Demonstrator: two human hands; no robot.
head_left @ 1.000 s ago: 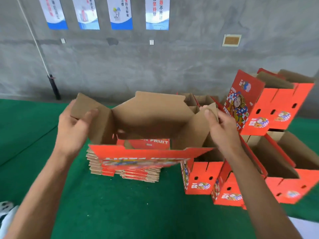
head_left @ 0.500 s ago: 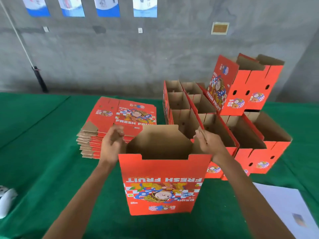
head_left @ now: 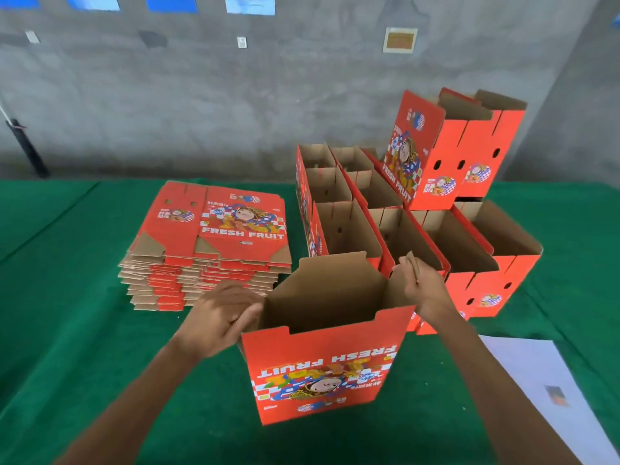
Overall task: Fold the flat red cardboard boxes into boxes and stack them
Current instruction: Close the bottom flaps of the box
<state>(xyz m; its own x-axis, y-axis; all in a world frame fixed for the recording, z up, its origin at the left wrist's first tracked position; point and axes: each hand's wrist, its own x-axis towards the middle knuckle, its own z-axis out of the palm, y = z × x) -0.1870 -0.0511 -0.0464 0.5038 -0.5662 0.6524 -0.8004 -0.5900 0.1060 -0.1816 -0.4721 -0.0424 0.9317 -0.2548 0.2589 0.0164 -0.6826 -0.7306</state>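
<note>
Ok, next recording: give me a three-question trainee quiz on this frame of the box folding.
1. True or false: the stack of flat red boxes lies to the left of the box being folded.
2. Which hand grips the upright cardboard flap at the box's far right corner? A) left hand B) right hand C) neither
3. Fill in: the two English words printed on the near face of the box being folded read upside down to the camera as "_____ _____".

Key
1. True.
2. B. Its fingers pinch the flap; the left hand is at the box's left edge.
3. FRESH FRUIT.
</note>
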